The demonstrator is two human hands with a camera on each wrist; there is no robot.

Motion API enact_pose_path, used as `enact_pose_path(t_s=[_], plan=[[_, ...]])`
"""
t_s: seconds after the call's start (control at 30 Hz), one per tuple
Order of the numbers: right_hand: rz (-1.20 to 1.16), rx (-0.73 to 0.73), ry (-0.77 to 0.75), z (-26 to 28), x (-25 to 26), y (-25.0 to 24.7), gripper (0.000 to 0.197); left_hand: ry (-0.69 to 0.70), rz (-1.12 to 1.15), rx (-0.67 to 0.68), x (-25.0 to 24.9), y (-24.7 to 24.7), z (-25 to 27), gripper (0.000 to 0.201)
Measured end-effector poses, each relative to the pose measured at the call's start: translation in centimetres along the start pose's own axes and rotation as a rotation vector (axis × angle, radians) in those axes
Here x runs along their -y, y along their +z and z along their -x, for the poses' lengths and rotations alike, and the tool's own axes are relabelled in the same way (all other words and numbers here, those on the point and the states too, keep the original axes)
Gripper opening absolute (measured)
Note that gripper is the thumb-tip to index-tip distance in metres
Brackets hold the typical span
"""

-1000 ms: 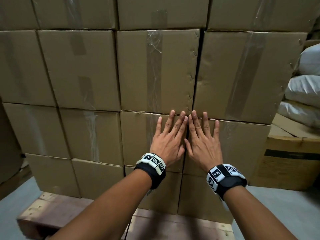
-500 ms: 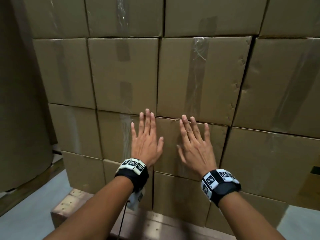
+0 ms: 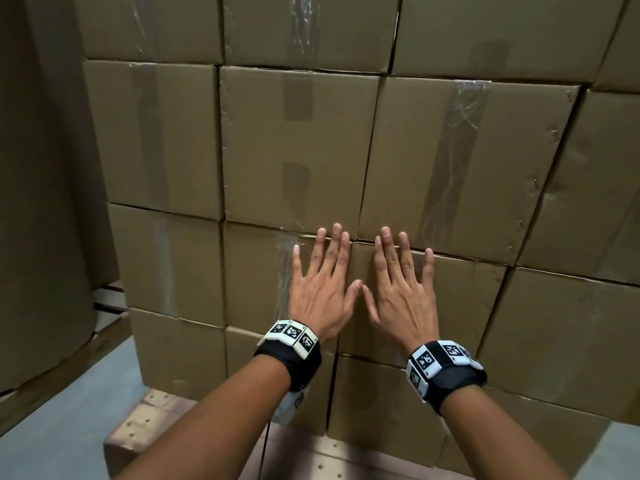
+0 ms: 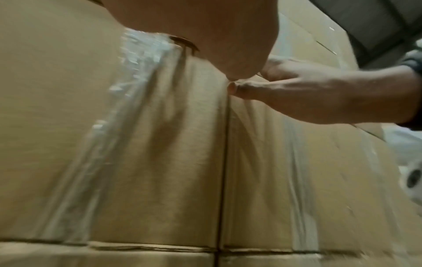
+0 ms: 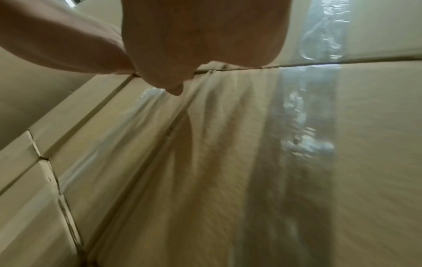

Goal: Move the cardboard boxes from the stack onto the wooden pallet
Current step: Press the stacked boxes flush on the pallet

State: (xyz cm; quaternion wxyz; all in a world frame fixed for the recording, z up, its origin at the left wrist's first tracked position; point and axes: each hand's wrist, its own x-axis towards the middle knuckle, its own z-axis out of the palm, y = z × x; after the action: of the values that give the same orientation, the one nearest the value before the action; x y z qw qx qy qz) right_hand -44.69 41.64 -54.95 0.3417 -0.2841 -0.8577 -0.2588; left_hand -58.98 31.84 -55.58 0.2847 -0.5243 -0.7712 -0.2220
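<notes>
A wall of taped brown cardboard boxes [image 3: 294, 143] stands on a wooden pallet [image 3: 145, 431]. My left hand [image 3: 320, 289] lies flat with straight spread fingers on the front of a second-row box [image 3: 256, 271]. My right hand [image 3: 401, 289] lies flat beside it on the neighbouring box [image 3: 460, 299], fingertips reaching the seam under the row above. The thumbs nearly touch. In the left wrist view the box face [image 4: 160, 144] with clear tape fills the frame and the right hand [image 4: 308, 97] shows at the right. The right wrist view shows the taped box face [image 5: 251, 162] close up.
A large brown cardboard roll or drum [image 3: 41, 188] stands at the left, close to the stack. Grey floor [image 3: 52, 441] shows at lower left and at lower right [image 3: 616, 455]. More boxes [image 3: 588, 341] continue to the right.
The view has swung left along the stack. Both hands slid left across the box fronts, spread apart half a second ago, and now lie close together again.
</notes>
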Motion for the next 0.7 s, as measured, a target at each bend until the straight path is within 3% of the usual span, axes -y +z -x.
enact_pose_path(t_s=[0.07,0.23,0.33,0.47,0.7], plan=[[-0.003,-0.019,-0.064,-1.0,2.0,-0.4,0.087,-0.001,0.032,-0.010,1.8,-0.5,0.7,0.082],[0.009,-0.023,-0.168,-4.4,8.3,-0.3,0.087,-0.311,0.135,-0.129,10.4,-1.4,1.6,0.086],[-0.001,0.000,-0.168,-6.0,11.9,0.3,0.087,-0.411,0.166,-0.148,15.6,-2.0,1.2,0.088],[0.011,0.029,-0.144,-7.3,15.3,1.5,0.089,-0.355,0.140,-0.073,19.5,-2.4,1.0,0.086],[0.047,0.046,-0.094,-8.3,18.1,2.4,0.089,-0.303,0.139,-0.033,20.7,-2.2,1.0,0.084]])
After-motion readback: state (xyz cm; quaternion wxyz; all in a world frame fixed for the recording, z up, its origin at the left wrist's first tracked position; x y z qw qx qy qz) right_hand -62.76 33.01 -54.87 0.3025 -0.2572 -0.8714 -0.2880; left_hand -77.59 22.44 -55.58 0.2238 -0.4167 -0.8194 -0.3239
